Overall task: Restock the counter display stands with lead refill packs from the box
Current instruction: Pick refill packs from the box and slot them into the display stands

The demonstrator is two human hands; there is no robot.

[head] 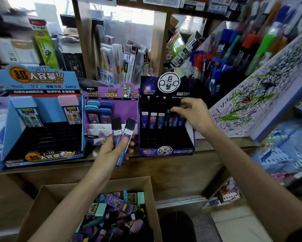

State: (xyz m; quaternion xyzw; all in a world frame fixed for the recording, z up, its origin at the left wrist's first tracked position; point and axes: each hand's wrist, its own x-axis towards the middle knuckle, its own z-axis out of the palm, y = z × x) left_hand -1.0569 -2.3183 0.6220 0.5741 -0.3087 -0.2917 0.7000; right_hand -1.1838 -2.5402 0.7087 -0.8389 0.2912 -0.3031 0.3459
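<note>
My left hand (114, 151) grips two slim purple lead refill packs with black caps (125, 135), fanned upright just in front of the light purple cardboard display stand (111, 103). Their white labels read 2B/0.7. My right hand (193, 114) reaches into the dark purple cardboard display stand (166, 151), thumb and fingers curled round the black top of a similar dark pack (171, 118). It stands in the back row beside others marked with zodiac signs. Both stands sit on the brown wooden surface (172, 165), next to a blue cardboard display stand (42, 109) on the left. Below, the open brown cardboard box (40, 198) holds a jumble of loose refill packs (118, 205).
</note>
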